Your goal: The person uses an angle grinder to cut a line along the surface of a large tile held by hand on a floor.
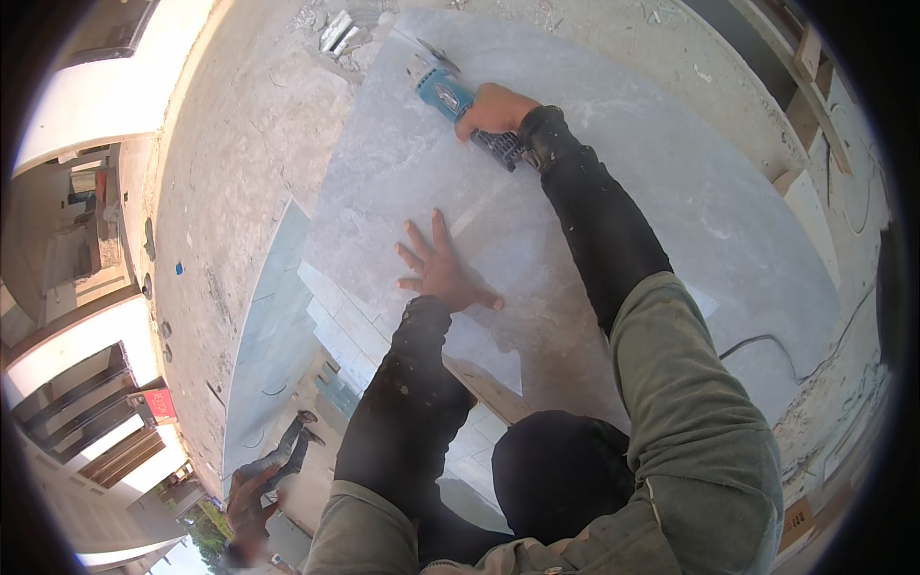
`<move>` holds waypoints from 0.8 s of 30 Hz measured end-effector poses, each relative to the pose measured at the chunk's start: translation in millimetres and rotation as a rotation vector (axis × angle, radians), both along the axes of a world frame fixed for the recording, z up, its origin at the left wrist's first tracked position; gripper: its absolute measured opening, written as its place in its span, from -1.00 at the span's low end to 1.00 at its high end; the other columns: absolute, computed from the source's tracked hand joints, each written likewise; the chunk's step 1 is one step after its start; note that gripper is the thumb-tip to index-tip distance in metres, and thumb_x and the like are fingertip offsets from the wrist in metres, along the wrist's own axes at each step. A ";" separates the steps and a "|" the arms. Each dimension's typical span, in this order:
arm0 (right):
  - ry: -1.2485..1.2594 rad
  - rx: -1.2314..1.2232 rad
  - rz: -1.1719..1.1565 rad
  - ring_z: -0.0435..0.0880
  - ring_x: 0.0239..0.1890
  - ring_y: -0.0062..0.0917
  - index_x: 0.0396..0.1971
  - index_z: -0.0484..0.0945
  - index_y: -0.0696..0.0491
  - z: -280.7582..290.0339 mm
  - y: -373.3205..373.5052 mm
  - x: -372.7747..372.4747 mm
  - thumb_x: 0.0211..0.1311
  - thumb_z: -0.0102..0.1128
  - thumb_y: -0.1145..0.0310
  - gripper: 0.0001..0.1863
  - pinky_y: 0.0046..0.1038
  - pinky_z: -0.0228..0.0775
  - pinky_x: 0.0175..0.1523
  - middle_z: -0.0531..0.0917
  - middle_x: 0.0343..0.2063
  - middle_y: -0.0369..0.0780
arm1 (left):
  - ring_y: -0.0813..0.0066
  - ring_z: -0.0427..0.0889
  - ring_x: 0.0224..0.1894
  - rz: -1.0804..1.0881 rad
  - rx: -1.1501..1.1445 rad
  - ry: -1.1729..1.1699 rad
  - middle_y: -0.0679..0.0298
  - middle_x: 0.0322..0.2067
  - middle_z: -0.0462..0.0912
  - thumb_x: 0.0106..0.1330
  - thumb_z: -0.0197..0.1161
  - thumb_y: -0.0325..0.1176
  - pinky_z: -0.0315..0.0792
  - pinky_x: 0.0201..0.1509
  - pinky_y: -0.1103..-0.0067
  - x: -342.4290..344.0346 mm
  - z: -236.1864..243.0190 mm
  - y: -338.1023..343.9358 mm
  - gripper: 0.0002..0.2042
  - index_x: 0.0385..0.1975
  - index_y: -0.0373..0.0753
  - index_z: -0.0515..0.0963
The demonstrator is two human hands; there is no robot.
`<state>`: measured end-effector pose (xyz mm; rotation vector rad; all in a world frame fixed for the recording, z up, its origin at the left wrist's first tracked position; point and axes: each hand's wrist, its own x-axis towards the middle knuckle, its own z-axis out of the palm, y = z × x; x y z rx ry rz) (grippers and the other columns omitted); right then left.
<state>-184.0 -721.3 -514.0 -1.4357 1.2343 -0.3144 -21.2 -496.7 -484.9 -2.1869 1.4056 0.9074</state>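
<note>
A large grey, marble-patterned slab (623, 134) lies flat in front of me. Near its far left edge, my right hand (500, 107) is wrapped round the body of a teal and black angle grinder (444, 93). The grinder's thin disc (437, 55) is seen nearly edge-on over the slab's far end; I cannot tell if it is spinning or touching. Closer to me, my left hand (447, 274) rests on the slab with its fingers spread and nothing in it. Black sleeves cover both forearms.
Rubble and broken pieces (337, 36) lie beyond the slab's far left corner. A black cable (771, 340) runs over its right side. Pale tiles (271, 287) are at the left. Another person (264, 484) is at the lower left. Timber (813, 91) lies at the upper right.
</note>
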 end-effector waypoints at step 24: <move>0.052 0.020 0.064 0.78 -0.27 -0.20 -0.17 0.75 0.33 4.2 -8.9 2.7 -0.18 0.55 0.10 -0.37 -0.25 0.57 -0.13 0.78 -0.24 0.03 | -0.47 -0.61 0.62 0.002 -0.020 0.020 -0.20 0.61 -0.68 -0.66 0.91 -0.05 -0.25 0.42 -0.57 1.9 -3.6 2.6 0.81 0.66 0.12 -0.46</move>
